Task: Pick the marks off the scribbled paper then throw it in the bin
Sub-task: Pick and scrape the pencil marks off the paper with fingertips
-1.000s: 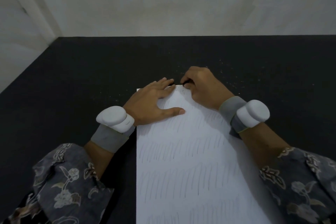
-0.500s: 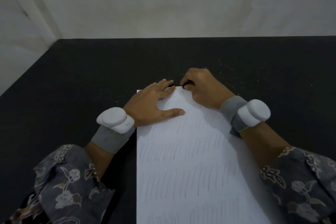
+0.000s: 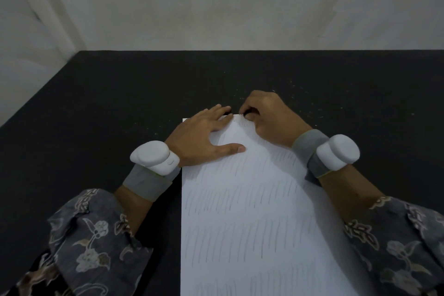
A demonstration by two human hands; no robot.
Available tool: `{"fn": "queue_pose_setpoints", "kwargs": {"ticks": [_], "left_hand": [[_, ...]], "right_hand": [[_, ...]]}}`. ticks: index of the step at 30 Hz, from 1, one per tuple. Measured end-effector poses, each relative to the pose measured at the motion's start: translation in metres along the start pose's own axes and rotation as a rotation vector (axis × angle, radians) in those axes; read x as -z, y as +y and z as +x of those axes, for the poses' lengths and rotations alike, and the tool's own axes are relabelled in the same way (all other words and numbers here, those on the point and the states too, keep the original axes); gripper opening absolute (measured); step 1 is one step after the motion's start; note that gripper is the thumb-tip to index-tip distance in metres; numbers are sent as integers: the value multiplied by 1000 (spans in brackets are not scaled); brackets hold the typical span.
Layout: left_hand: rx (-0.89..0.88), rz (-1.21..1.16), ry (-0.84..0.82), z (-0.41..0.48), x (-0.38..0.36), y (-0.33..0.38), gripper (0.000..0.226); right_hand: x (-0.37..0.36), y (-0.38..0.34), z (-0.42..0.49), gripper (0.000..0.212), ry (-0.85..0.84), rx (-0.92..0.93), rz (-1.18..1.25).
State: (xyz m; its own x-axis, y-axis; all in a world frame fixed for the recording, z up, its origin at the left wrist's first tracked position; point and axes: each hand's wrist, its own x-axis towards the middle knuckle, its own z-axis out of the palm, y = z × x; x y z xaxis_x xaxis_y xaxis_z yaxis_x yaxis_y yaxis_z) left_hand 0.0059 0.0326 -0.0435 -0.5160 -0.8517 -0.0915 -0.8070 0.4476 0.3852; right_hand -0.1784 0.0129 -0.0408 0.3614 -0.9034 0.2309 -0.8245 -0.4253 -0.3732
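Almost nothing has shifted since a second ago — both hands sit where they were at the far end of the sheet, just above the middle of the frame, only the right fingers working a little at the edge. The left hand point(image 3: 204, 137) lies flat on the scribbled paper point(image 3: 252, 211), fingers straight and close together, thumb splayed toward the centre, pinning the top left corner to the black table point(image 3: 120, 103). The right hand point(image 3: 271, 118) is curled at the top edge, thumb and forefinger pinched around something small and dark; I cannot tell what — likely an eraser. Rows of pencil strokes fill the sheet below; pale crumbs point(image 3: 310, 103) dot the table upper right. To rub cleanly, I'd keep the flat hand close beside the rubbing spot and stroke away from it, lest the paper buckle. No bin shows.
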Motion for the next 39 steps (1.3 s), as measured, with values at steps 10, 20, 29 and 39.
{"fn": "queue_pose_setpoints", "kwargs": {"ticks": [10, 20, 29, 39], "left_hand": [[-4, -8, 5, 0, 0, -1, 90], [-27, -16, 38, 0, -3, -2, 93], [-2, -13, 27, 0, -3, -2, 83], [4, -15, 23, -1, -1, 1, 81]], "right_hand": [[-1, -3, 0, 19, -8, -10, 22], [1, -3, -2, 18, -13, -8, 55], [0, -5, 0, 17, -36, -12, 58], [1, -2, -1, 17, -14, -10, 67]]}}
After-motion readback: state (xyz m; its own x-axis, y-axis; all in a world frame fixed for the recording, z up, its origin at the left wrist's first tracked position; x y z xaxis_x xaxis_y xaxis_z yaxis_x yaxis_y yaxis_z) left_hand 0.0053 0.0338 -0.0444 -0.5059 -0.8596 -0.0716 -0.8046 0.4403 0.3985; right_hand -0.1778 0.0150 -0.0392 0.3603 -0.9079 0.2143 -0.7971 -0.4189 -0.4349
